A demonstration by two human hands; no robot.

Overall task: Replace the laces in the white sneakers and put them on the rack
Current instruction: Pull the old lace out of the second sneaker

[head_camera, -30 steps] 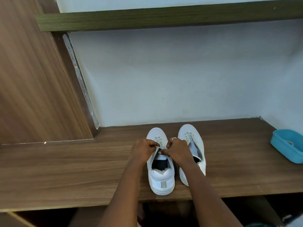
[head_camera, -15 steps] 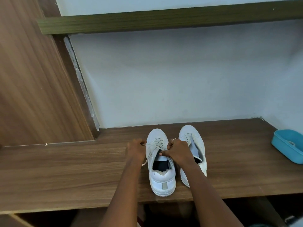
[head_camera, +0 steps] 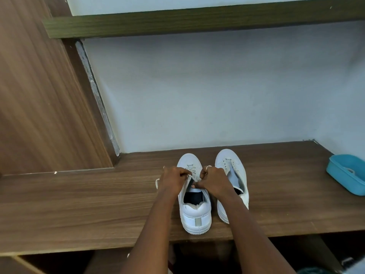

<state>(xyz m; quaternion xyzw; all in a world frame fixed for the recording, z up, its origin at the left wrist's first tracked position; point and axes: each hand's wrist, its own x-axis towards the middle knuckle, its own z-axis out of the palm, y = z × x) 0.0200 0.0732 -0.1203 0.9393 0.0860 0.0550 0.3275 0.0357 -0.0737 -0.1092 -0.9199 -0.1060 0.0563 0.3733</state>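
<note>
Two white sneakers stand side by side on a brown wooden shelf (head_camera: pixel 79 210), toes toward the wall. The left sneaker (head_camera: pixel 195 212) has a white lace (head_camera: pixel 192 171) threaded through its upper eyelets. My left hand (head_camera: pixel 173 180) pinches one lace end at the sneaker's left side, and a loop of lace hangs beside that wrist. My right hand (head_camera: pixel 214 179) pinches the other lace end at the sneaker's tongue. The right sneaker (head_camera: pixel 233 171) is partly hidden behind my right hand and forearm; its eyelets look bare of lace.
A blue plastic tub (head_camera: pixel 347 173) sits at the shelf's right end. A second wooden shelf (head_camera: pixel 197 20) runs overhead along the pale wall. A wooden side panel (head_camera: pixel 39 95) closes the left. Dark open space lies below the shelf's front edge.
My left hand swung out to the left with the lace half a second ago and has now come back in against the sneaker. My right hand stayed at the tongue.
</note>
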